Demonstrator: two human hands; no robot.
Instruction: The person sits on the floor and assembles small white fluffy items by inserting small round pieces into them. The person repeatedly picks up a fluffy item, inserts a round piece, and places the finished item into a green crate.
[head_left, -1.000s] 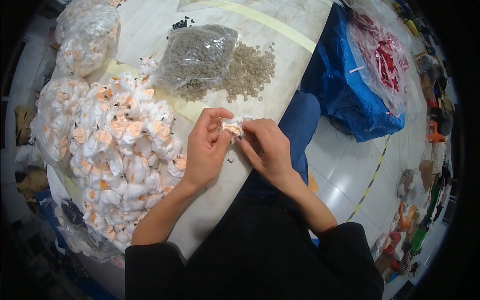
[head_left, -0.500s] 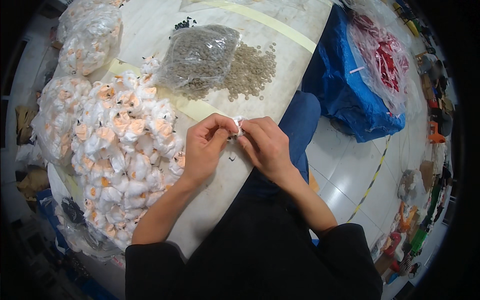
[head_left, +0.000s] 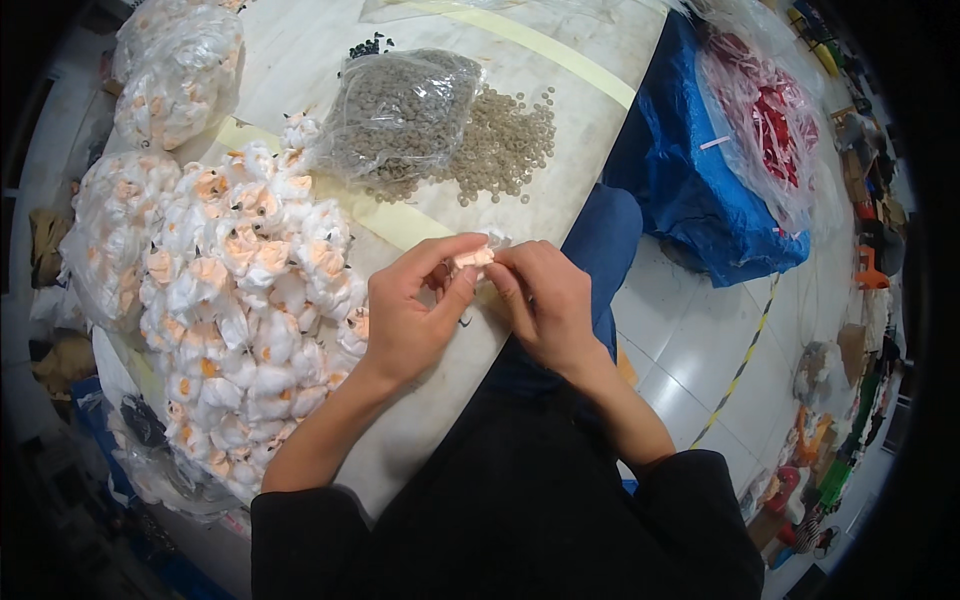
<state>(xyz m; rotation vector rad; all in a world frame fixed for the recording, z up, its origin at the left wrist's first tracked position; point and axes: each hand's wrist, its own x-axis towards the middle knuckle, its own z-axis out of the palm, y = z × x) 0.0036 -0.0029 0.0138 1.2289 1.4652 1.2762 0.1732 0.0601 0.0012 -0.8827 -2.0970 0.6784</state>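
My left hand (head_left: 410, 315) and my right hand (head_left: 545, 305) meet over the near edge of the white table (head_left: 560, 80), both pinching one small white and peach fabric flower (head_left: 473, 259) between the fingertips. A large heap of the same white and peach flowers (head_left: 245, 300) lies just left of my left hand. Beyond my hands, a clear bag of small grey-beige beads (head_left: 405, 110) rests on the table, with loose beads (head_left: 505, 150) spilled beside it.
Clear bags of more flowers (head_left: 180, 75) sit at the far left. A blue sack (head_left: 700, 190) with a clear bag of red pieces (head_left: 770, 120) stands on the tiled floor to the right. Yellow tape strips (head_left: 530, 45) cross the table. Clutter lines the right floor edge.
My hands stayed together at the table edge; the fingers shifted on the small flower, which now shows its peach side between the fingertips.
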